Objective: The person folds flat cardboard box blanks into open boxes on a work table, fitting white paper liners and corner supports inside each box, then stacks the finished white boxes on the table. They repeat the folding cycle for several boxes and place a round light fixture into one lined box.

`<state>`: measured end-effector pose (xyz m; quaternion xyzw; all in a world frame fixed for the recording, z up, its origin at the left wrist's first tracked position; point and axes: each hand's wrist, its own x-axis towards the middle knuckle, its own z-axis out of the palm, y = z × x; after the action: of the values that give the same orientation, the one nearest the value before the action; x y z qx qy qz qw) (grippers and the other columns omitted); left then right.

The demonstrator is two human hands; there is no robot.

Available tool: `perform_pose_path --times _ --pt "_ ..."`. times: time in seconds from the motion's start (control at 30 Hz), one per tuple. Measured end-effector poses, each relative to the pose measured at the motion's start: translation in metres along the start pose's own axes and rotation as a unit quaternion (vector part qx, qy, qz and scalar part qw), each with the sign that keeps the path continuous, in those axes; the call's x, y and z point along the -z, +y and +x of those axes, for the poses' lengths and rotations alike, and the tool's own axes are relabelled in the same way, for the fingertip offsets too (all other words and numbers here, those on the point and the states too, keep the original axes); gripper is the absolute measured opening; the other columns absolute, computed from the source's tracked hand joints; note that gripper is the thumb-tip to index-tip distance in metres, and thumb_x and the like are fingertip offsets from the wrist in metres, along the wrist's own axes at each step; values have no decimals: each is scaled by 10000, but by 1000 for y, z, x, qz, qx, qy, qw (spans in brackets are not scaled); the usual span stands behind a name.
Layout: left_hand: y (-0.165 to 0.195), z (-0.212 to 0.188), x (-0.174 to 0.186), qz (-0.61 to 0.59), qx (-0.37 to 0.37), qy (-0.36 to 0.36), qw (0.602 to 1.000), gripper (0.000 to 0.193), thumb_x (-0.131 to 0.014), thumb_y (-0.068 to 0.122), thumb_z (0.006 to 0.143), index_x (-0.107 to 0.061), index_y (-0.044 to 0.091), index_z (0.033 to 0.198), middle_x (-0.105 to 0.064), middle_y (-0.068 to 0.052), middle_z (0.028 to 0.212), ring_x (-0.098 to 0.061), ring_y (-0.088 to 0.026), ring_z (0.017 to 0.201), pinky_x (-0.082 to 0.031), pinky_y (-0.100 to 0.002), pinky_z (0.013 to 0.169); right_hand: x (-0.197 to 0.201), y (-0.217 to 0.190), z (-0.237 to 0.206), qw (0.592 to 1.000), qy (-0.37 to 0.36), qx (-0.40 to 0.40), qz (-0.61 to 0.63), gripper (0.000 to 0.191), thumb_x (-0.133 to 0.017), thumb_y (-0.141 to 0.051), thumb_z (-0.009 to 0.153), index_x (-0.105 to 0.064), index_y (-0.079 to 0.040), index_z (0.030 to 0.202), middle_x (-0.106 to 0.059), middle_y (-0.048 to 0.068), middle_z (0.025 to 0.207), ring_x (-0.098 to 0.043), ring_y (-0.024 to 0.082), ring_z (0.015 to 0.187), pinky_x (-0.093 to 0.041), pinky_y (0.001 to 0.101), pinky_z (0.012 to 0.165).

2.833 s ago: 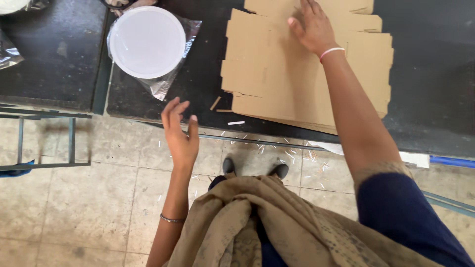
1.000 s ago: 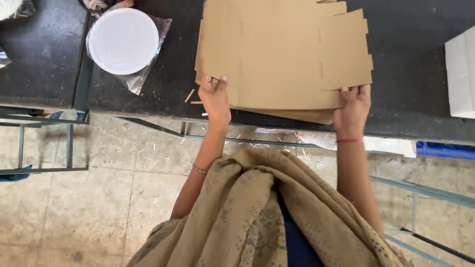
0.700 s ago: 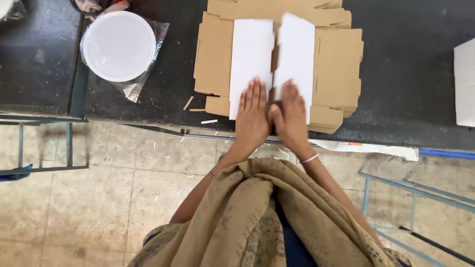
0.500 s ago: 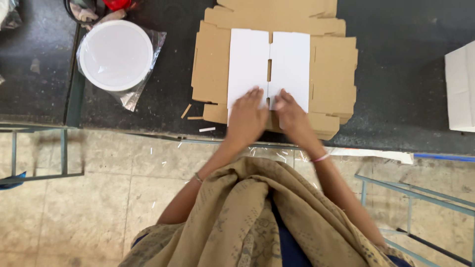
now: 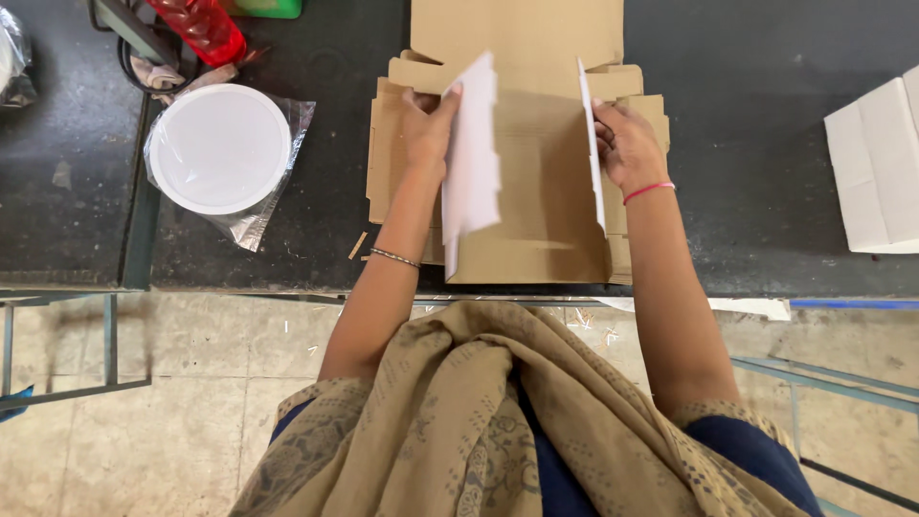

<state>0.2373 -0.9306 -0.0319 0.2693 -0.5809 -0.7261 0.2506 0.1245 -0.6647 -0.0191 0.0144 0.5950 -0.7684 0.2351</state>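
lying flat on the black desk point(image 5: 747, 144), a cardboard blank point(image 5: 536, 191) sits at the near edge, on a stack of like sheets. left hand point(image 5: 428, 124) grips the left flap point(image 5: 471, 168), raised with its white face showing; right hand point(image 5: 624, 146) grips the right flap point(image 5: 591, 144), stood almost on edge. left of the blank: a white lid point(image 5: 220, 148) in clear wrap, a red bottle point(image 5: 203, 29) beyond it. right of the blank: a white box point(image 5: 876, 168).
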Motion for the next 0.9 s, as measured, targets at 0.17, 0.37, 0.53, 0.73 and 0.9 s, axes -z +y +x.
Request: perform_pose_path --times 0.17,0.37,0.53,0.73,0.9 --pt "-13 -8 3 332 -271 2 903 695 -696 161 929 -410 108 1560 -524 -186 1487 -513 -345 1319 -341 -479 1111 -8 12 5 974 45 132 -177 624 -768 -180 915 -445 -60 1435 -596 49 1220 -599 145 945 -492 275 730" --pt "-17 -15 1 558 -362 -70 744 497 -629 198 937 -602 220 1433 -554 -116 1471 -495 -304 1173 -406 -438 992 -30 41 5 663 91 361 -650 466 -652 -261 1034 -603 -128 1477 -554 151 1303 -511 369 1092 -400 500 919" --pt "5 -12 -5 546 -372 -110 743 317 -618 240 963 -699 160 1258 -596 -106 1293 -505 -329 1181 -419 -469 1034 -41 25 4 639 51 343 -686 365 -608 -315 1066 -691 -74 1327 -601 172 1197 -520 388 1123 -401 519 954" --pt "34 19 -12 388 -242 -101 884 389 -439 354 1025 -687 57 1071 -655 -157 1131 -607 -419 1055 -488 -517 916 -47 -10 19 824 26 283 -490 540 -452 -474 1136 -695 9 1116 -676 177 1137 -607 358 1028 -475 447 928" --pt "40 57 8 164 -66 -221 959 605 -291 534 1080 -647 105 847 -677 -32 849 -738 -304 992 -505 -419 932 -36 -27 30 949 -14 108 -296 855 -276 -701 1024 -759 -6 1149 -758 19 990 -635 171 947 -508 322 910"
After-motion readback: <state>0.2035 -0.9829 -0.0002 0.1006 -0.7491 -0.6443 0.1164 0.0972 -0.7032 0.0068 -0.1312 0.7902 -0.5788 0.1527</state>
